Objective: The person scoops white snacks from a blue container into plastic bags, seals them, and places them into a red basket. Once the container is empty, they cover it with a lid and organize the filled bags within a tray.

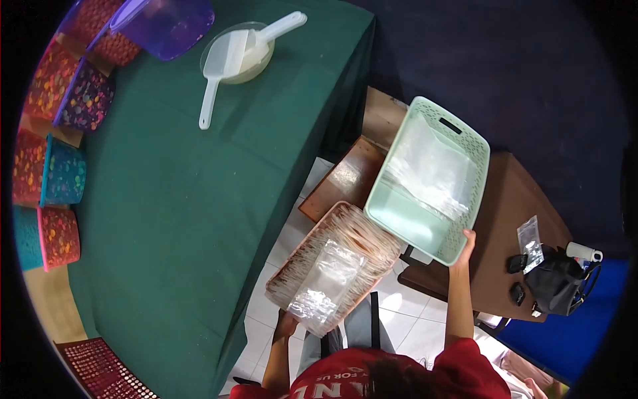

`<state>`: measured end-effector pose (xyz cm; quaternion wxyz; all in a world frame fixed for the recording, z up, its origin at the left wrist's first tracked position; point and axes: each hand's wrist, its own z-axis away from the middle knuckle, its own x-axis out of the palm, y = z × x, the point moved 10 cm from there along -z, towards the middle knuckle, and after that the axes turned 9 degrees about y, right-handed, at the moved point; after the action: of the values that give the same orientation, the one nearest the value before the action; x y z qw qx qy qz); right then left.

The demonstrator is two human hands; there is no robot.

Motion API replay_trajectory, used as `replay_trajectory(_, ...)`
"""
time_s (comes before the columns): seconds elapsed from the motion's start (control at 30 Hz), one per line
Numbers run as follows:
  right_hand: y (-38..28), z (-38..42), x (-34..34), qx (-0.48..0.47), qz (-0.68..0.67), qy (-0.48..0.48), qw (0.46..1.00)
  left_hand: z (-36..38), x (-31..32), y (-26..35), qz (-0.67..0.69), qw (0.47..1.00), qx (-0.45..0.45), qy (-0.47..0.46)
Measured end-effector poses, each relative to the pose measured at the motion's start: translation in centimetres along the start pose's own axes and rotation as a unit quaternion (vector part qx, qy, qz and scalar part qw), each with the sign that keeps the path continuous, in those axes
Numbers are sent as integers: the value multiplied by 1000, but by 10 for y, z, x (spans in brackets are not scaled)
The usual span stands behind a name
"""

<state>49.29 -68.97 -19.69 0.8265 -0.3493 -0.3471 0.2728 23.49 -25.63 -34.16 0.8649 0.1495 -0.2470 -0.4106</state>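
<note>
My left hand (286, 324) holds the lower left end of a pink basket (271, 287), its fingers mostly hidden beneath it. Many clear plastic packets fill that basket, with a few larger clear bags (329, 279) lying flat on top. My right hand (465, 249) grips the near rim of a light green basket (405, 223), thumb over the edge. Inside the green basket lies a stack of clear plastic bags (432, 166). The two baskets are side by side, the green one farther away and to the right.
A green-covered table (173, 219) fills the left, bearing tubs of colourful pieces (63, 176) and a bowl with white scoops (229, 56). Beyond the baskets is a wooden surface (345, 176). At right, a brown table (498, 239) carries a black bag (555, 282).
</note>
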Motion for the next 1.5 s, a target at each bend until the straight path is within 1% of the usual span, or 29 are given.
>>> replay_trajectory(0.03,13,-11,-1,-4,8,-18,1000,0,10,17,-176,968,159,-87)
replay_trajectory(0.07,24,-23,-6,-6,4,-18,1000,-2,1,14,-179,966,162,-89)
replay_trajectory(0.13,39,-38,0,10,43,-54,998,-4,-23,3,-26,999,37,-4)
replay_trajectory(0.17,43,-45,-9,14,68,-16,997,-12,-35,-6,-6,1000,19,-24)
replay_trajectory(0.27,59,-118,-48,38,85,-48,994,-30,-56,-1,-31,999,39,14)
replay_trajectory(0.37,58,-157,-56,113,171,-72,976,-48,-83,-8,-55,997,45,31)
replay_trajectory(0.47,48,-165,-39,146,274,-85,947,-71,-113,-26,-66,996,53,33)
replay_trajectory(0.53,49,-168,-23,176,292,-90,936,-77,-122,-30,-70,996,51,34)
replay_trajectory(0.6,57,-157,22,147,337,-197,909,-77,-118,-31,-15,1000,11,20)
replay_trajectory(0.63,62,-153,32,149,335,-194,910,-78,-118,-29,-18,1000,9,21)
replay_trajectory(0.7,46,-148,53,-35,460,-149,875,-73,-114,-27,-39,999,11,-4)
replay_trajectory(0.73,48,-139,53,-40,459,-145,875,-82,-109,-28,-41,999,12,-10)
replay_trajectory(0.77,9,-114,65,-305,552,-51,774,-80,-106,-27,-40,999,7,-21)
replay_trajectory(0.8,-14,-61,82,-543,590,45,596,-80,-102,-27,-37,999,4,-33)
replay_trajectory(0.87,30,-1,80,-531,582,-31,615,-85,-102,-29,-27,999,10,-29)
replay_trajectory(0.9,70,25,89,-426,639,-146,624,-87,-107,-31,-20,999,15,-23)
replay_trajectory(0.93,96,57,98,-365,660,-203,624,-88,-113,-35,-22,999,13,-21)
replay_trajectory(1.0,129,80,92,-319,634,-210,672,-97,-118,-43,25,999,5,-43)
replay_trajectory(1.07,133,90,96,-326,616,-179,694,-96,-117,-44,16,998,4,-66)
replay_trajectory(1.13,128,90,97,-336,597,-148,714,-92,-117,-41,-48,999,22,-10)
replay_trajectory(1.17,131,84,97,-316,599,-144,721,-88,-122,-44,-86,994,4,62)
replay_trajectory(1.2,133,79,97,-297,602,-141,728,-87,-119,-43,-84,995,8,61)
replay_trajectory(1.23,135,77,97,-299,600,-142,728,-85,-115,-41,-53,997,7,55)
replay_trajectory(1.3,143,67,90,-236,568,-150,774,-80,-112,-36,-22,999,11,48)
replay_trajectory(1.33,141,68,90,-239,565,-153,775,-74,-104,-32,-12,999,33,9)
replay_trajectory(1.4,142,69,82,-146,485,-151,849,-63,-103,-27,0,997,65,-31)
replay_trajectory(1.43,136,76,85,-151,482,-157,848,-57,-107,-28,-51,994,92,-33)
replay_trajectory(1.47,114,93,97,-248,532,-158,794,-44,-100,-19,-102,987,118,-32)
replay_trajectory(1.5,93,115,108,-342,572,-156,729,-29,-103,-24,-82,995,48,-11)
